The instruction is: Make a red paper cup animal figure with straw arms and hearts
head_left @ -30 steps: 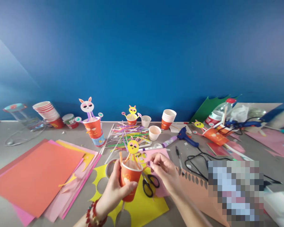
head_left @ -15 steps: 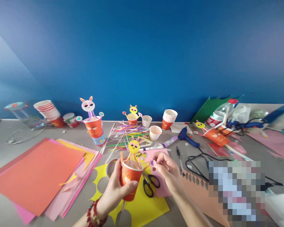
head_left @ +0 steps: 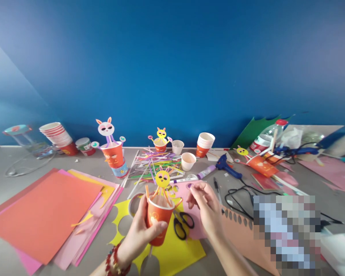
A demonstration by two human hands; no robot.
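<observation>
My left hand (head_left: pixel 142 226) is wrapped round an orange paper cup (head_left: pixel 161 214), held tilted over the table. A yellow paper bunny head (head_left: pixel 162 179) stands above its rim on orange stems, and orange strips stick out at both sides. To the right of the cup, apart from it, my right hand (head_left: pixel 205 201) pinches a small pink-and-purple paper disc (head_left: pixel 189 186) between thumb and fingers. Beneath lie black-handled scissors (head_left: pixel 184 225), a yellow sheet with round holes (head_left: pixel 172 260) and a pink sheet (head_left: pixel 197 222).
Coloured sheets (head_left: pixel 46 214) are stacked at left. Behind my hands lie many coloured strips (head_left: pixel 149 165). Finished bunny cups (head_left: pixel 113 155) and stacked cups (head_left: pixel 205 145) stand along the blue wall. A blue glue gun (head_left: pixel 228 167) with a black cord (head_left: pixel 232 191) lies at right.
My right hand has moved up and away from the strip at the cup's right side, still pinching the disc. My left hand and the cup have hardly moved.
</observation>
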